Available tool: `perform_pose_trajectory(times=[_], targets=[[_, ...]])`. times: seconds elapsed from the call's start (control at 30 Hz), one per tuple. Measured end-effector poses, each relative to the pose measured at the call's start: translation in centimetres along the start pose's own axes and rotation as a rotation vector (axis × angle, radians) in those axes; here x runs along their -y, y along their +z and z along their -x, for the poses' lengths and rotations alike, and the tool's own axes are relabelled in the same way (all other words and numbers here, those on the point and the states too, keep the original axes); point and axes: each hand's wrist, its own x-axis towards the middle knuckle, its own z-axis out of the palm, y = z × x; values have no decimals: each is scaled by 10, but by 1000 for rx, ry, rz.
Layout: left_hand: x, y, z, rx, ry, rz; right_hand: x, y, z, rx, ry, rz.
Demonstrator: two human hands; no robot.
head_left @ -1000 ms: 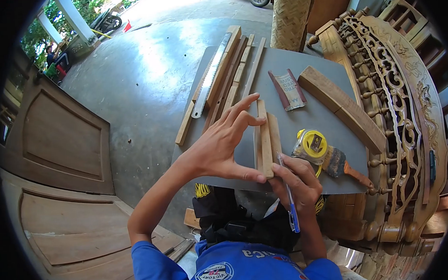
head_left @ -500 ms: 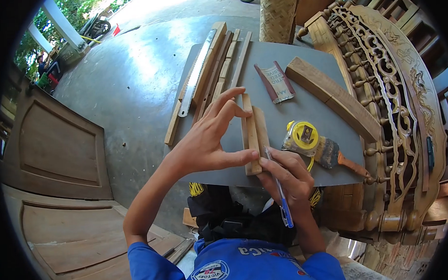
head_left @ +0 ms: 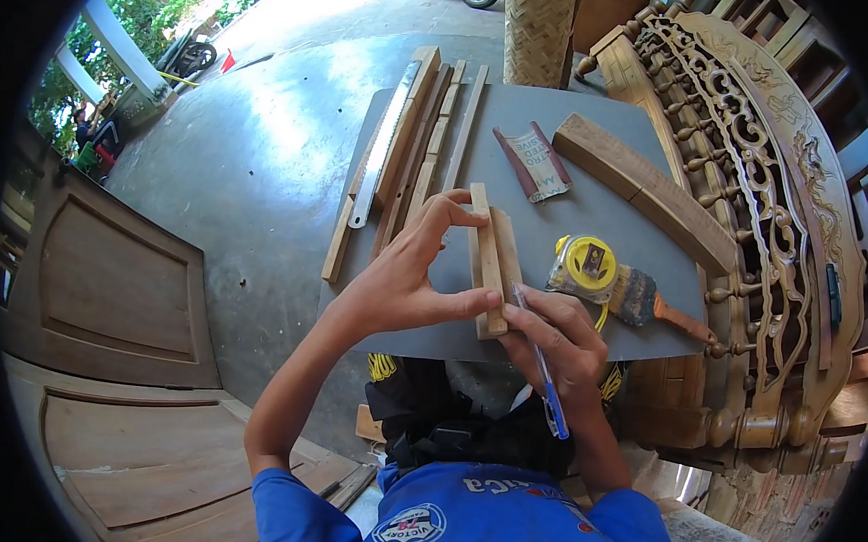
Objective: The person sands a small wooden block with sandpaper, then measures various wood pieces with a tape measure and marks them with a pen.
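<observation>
My left hand (head_left: 410, 267) spans a narrow wooden strip (head_left: 492, 255), thumb pressed near its lower end and fingertips on its upper part. Under and beside that strip lies a wider wooden piece (head_left: 505, 238). A blue ballpoint pen (head_left: 552, 405) is pinched in my right hand (head_left: 563, 343), its tip end up against the wood's right edge. Some of the right fingers are hidden below the wood. Right of the hands sit a yellow tape measure (head_left: 588, 263) and a paintbrush (head_left: 636, 297) with a wooden handle.
On the grey tabletop (head_left: 606, 122) lie a saw blade (head_left: 385, 144), several wooden strips (head_left: 436, 142), curled sandpaper (head_left: 533, 162) and a curved wooden block (head_left: 646, 192). A carved bench (head_left: 736, 165) stands at right, wooden panels (head_left: 119, 282) at left. Another person (head_left: 90, 125) is far back left.
The raised index finger of my left hand has lowered and curled toward the strip. The view has shifted slightly. My right hand keeps the pen in nearly the same place.
</observation>
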Motion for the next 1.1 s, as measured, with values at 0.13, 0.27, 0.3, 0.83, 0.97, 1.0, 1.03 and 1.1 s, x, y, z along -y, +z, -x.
perform_pose_trajectory(times=[0.13, 0.27, 0.3, 0.83, 0.97, 1.0, 1.03, 1.1], targets=[[-1, -1, 1, -21, 55, -5, 0, 0, 0, -6, -7, 1], [-2, -1, 2, -18, 42, 6, 0, 0, 0, -7, -6, 3], [-2, -1, 2, -13, 40, 7, 0, 0, 0, -6, -5, 4], [-18, -3, 1, 45, -195, 72, -2, -38, -26, 94, 544, -544], [-19, -4, 1, 48, -215, 75, -10, -28, -43, 189, 287, -337], [-18, -4, 2, 48, -216, 85, -9, -28, -46, 252, 310, -353], [-17, -4, 2, 48, -218, 95, -12, -26, -47, 256, 267, -338], [-16, -3, 2, 41, -217, 99, -18, -20, -49, 266, 184, -308]])
